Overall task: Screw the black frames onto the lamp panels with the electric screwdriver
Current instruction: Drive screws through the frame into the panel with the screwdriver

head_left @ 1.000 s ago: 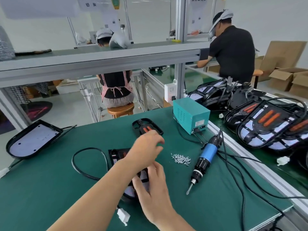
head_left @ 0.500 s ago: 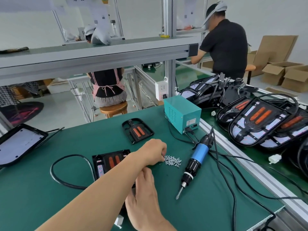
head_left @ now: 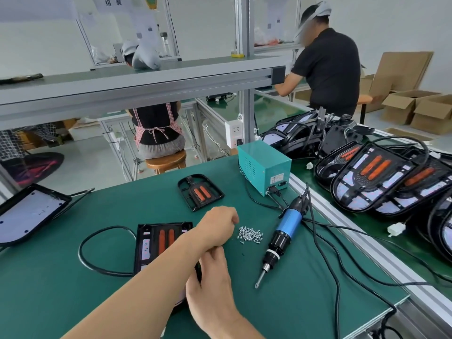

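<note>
Green counter, a black-framed panel lying flat near its front, orange strips up. The left hand reaches across it to a heap of screws, fingers curled in a loose fist; whether they pinch a screw cannot be told. The right hand grips the panel's right edge with its fingers. The screwdriver lies untouched just right of the screws.

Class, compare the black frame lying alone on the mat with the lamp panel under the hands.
The lone frame is untouched; the lamp panel is gripped at its edge by the right hand. The green mat shows through the lone frame; the lamp panel shows white beneath. A black cable runs from the lamp panel, none from the lone frame. Both carry two orange strips.
</note>
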